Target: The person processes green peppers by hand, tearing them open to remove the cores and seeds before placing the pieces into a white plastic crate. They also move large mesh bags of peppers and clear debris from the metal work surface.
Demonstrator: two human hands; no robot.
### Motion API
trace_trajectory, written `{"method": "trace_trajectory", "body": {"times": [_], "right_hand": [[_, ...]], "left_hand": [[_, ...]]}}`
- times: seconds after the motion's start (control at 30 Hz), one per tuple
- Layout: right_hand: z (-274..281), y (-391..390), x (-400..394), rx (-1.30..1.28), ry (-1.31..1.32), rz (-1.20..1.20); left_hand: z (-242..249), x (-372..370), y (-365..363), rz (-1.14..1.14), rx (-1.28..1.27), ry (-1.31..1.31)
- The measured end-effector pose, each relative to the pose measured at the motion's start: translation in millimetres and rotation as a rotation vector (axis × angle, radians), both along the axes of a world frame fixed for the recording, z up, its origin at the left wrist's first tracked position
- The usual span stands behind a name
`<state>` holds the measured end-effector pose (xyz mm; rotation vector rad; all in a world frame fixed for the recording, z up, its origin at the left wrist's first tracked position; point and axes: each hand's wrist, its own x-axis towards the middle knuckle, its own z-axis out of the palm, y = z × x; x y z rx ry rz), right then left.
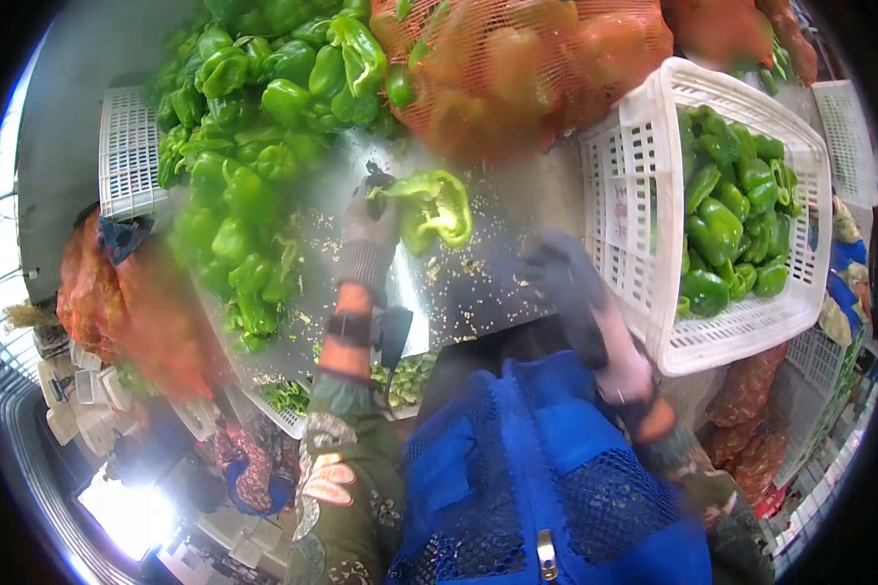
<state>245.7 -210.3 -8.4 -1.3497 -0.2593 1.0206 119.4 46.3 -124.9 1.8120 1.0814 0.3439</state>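
Note:
A cut-open green pepper (431, 207), its pale inside showing, is held at one end by my left hand (371, 210) in a grey glove, above a metal table (449, 292) scattered with small pale seeds. My right hand (561, 268), in a dark glove, is over the table's right part, apart from the pepper; motion smears its fingers. A large heap of whole green peppers (249, 175) lies to the left and behind my left hand.
At the right, a white plastic crate (658, 336) holds green peppers. Red mesh sacks (517, 73) stand at the back, and another (127, 302) is at the left. A white basket (132, 146) is at the back left. Below the table's near edge are trays with green pieces (410, 380).

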Motion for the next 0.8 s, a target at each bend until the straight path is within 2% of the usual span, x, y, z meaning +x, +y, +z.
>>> {"method": "trace_trajectory", "body": {"times": [0.07, 0.1, 0.13, 0.17, 0.2, 0.23, 0.27, 0.33, 0.37, 0.4, 0.47, 0.5, 0.53, 0.57, 0.6, 0.63, 0.67, 0.73, 0.8], "right_hand": [[-45, 25, -8, 0.0, 0.542, -0.129], [-44, 39, -16, 0.165, 0.212, -0.01], [-43, 48, -22, 0.301, 0.059, 0.047], [-42, 57, -29, 0.445, -0.084, 0.087], [-42, 62, -33, 0.568, -0.043, 0.07], [-40, 62, -35, 0.65, 0.16, 0.073], [-38, 62, -36, 0.721, 0.366, 0.067], [-32, 57, -37, 0.724, 1.11, 0.078], [-34, 58, -39, 0.81, 1.066, 0.111], [-37, 61, -43, 0.85, 1.097, 0.112], [-42, 64, -56, 0.917, 1.169, 0.11], [-34, 67, -64, 0.771, 0.804, 0.042], [-19, 69, -72, 0.586, 0.213, -0.03], [-25, 69, -71, 0.48, 0.056, -0.018], [-25, 69, -72, 0.366, -0.091, -0.005], [-19, 64, -68, 0.262, -0.157, 0.01], [-13, 63, -69, 0.238, -0.16, 0.046], [-5, 61, -72, 0.216, -0.124, 0.076], [0, 60, -74, 0.221, -0.053, 0.066]], "left_hand": [[58, -5, -26, -0.077, -0.031, -0.101], [87, -3, -42, -0.116, -0.049, -0.154], [109, -1, -57, -0.122, -0.016, -0.036], [115, -1, -66, -0.181, 0.156, 0.025], [120, -4, -73, -0.234, 0.329, 0.085], [133, -11, -79, -0.236, 0.208, -0.091], [138, -18, -85, -0.088, -0.045, -0.337], [166, -38, -94, -0.077, 0.302, -0.131], [185, -42, -101, -0.077, 0.273, -0.016], [168, -50, -98, -0.3, 0.519, -0.117], [175, -36, -117, -0.279, 0.46, 0.175], [147, -34, -116, -0.237, 0.619, 0.267], [131, -32, -112, -0.176, 0.397, 0.195], [119, -31, -108, -0.122, 0.17, 0.124], [128, -29, -107, -0.08, -0.057, 0.06], [137, -27, -106, -0.014, -0.274, 0.006], [123, -29, -98, -0.013, -0.346, -0.106], [128, -32, -95, -0.03, -0.469, -0.229], [121, -29, -95, -0.008, -0.512, -0.278]]}}
